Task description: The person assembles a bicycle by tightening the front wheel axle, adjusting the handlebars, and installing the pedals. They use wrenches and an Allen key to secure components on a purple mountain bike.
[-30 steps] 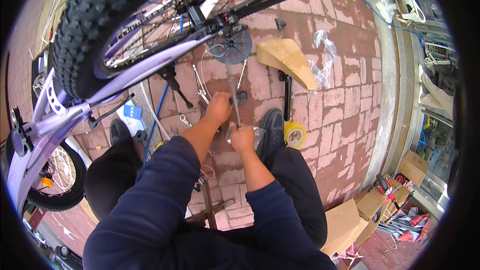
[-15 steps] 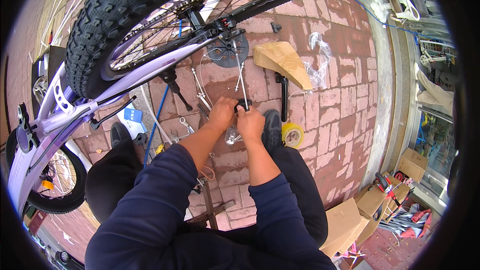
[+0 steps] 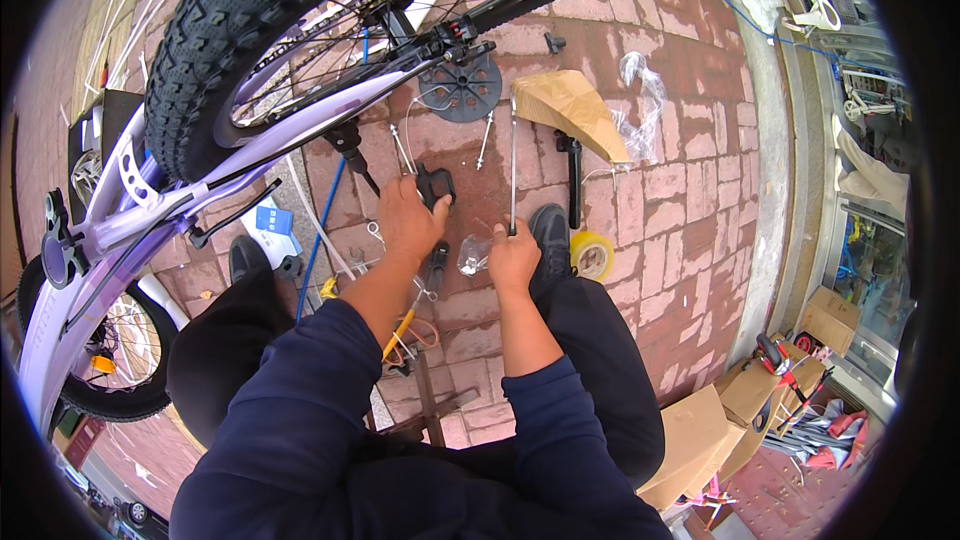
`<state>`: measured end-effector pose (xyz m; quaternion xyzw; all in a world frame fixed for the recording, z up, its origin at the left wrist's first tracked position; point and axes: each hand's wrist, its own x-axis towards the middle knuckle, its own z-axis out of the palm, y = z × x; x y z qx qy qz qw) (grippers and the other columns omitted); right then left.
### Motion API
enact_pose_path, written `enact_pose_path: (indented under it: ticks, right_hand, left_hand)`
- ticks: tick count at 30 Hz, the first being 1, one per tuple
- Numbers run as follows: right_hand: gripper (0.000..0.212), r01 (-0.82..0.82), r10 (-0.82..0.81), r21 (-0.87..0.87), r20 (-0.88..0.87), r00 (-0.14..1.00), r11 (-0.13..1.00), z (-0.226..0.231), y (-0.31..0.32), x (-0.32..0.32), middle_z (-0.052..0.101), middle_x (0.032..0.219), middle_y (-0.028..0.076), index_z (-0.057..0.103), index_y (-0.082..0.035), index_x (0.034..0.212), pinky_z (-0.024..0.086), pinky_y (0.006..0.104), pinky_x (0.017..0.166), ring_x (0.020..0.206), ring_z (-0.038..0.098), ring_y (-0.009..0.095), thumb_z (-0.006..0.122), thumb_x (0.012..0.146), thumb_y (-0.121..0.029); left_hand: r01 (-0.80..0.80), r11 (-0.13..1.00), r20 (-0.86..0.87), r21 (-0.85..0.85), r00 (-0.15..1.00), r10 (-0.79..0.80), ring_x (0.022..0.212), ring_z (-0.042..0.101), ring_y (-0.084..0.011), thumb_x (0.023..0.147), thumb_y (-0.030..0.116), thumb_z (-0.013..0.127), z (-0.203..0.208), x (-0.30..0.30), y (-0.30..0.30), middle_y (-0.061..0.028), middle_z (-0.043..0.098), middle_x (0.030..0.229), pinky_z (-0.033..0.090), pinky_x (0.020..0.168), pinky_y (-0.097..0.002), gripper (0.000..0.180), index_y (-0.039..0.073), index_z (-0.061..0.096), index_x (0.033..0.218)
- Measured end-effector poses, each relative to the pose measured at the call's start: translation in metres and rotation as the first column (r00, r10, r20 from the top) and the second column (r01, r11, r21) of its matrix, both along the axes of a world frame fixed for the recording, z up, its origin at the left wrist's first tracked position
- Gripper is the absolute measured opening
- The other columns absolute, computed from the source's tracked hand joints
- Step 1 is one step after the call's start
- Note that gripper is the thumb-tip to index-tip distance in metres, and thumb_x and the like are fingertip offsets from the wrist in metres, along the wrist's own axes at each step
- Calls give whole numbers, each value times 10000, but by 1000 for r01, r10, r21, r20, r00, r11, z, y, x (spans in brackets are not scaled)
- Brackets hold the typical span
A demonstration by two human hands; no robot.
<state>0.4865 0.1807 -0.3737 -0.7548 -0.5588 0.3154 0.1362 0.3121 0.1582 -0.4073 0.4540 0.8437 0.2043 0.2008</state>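
My left hand [image 3: 408,220] grips a black block-shaped bicycle pedal [image 3: 436,185] at its near left side, thumb against it. In my right hand [image 3: 514,260] is the lower end of a long thin metal rod [image 3: 514,155], its shaft pointing away from me. The two hands are apart. Between them on the bricks lie a clear plastic bag [image 3: 473,255] and a dark-handled tool [image 3: 437,268]. Beyond the pedal rests a round black slotted disc [image 3: 462,88]. Thin silver rods [image 3: 485,140] lie near it.
An upturned purple bicycle frame [image 3: 330,120] with a knobby tire [image 3: 205,65] fills the upper left. On the right are a cardboard-wrapped part [image 3: 572,110], a black tube [image 3: 574,180] and a tape roll [image 3: 592,256]. Cardboard boxes [image 3: 690,440] stand at lower right.
My hands have moved apart: the left went left and away with the pedal, the right slightly right and nearer with the rod. The rod no longer crosses the pedal.
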Motion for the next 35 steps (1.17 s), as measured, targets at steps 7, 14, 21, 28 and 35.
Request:
enact_pose_path:
  ticks: [7, 14, 21, 28, 35]
  right_hand:
    - [286, 37, -34, -108, 31, 999, 993, -23, -39, 14, 761, 985, 250, 771, -70, 1116, 550, 493, 889, 970, 724, 459, 724, 884, -230]
    - [248, 124, -134, -117, -84, 987, 985, -31, -38, 20, 768, 949, 217, 783, -65, 1031, 555, 457, 854, 931, 738, 407, 744, 864, -244]
    - [204, 124, -135, -80, -151, 979, 989, -26, -13, 13, 755, 862, 180, 770, -46, 986, 549, 439, 798, 841, 731, 365, 730, 893, -224]
    - [186, 64, -89, -126, -212, 973, 990, -14, 3, -7, 737, 810, 168, 758, -41, 980, 539, 429, 755, 780, 721, 331, 731, 913, -213]
    - [212, 0, -24, -134, -174, 984, 991, -12, 9, -13, 753, 826, 169, 759, -43, 1003, 545, 427, 760, 798, 740, 309, 742, 911, -234]
  left_hand:
    - [444, 659, 400, -607, 887, -229, 1091, 730, -416, 893, 365, 713, 17, 29, -37, -284, 743, 1114, 591, 913, -499, 444, 38, 717, 1192]
    - [474, 857, 144, -202, 880, -453, 1072, 704, -357, 808, 124, 714, 0, 27, 35, -171, 755, 1035, 508, 964, -467, 295, 45, 681, 1090]
    - [506, 862, 165, -27, 853, -495, 1236, 544, -308, 814, 156, 768, -30, 3, 45, -106, 708, 1191, 315, 1100, -516, 430, 121, 720, 1240]
    - [416, 889, 382, 190, 803, -458, 1184, 564, -326, 921, 146, 678, -50, 18, 44, -119, 715, 1137, 330, 1082, -477, 334, 108, 733, 1249]
    - [464, 878, 448, 115, 765, -463, 1192, 570, -304, 966, 212, 675, -66, 6, 60, -143, 737, 1163, 376, 1045, -457, 325, 103, 747, 1264]
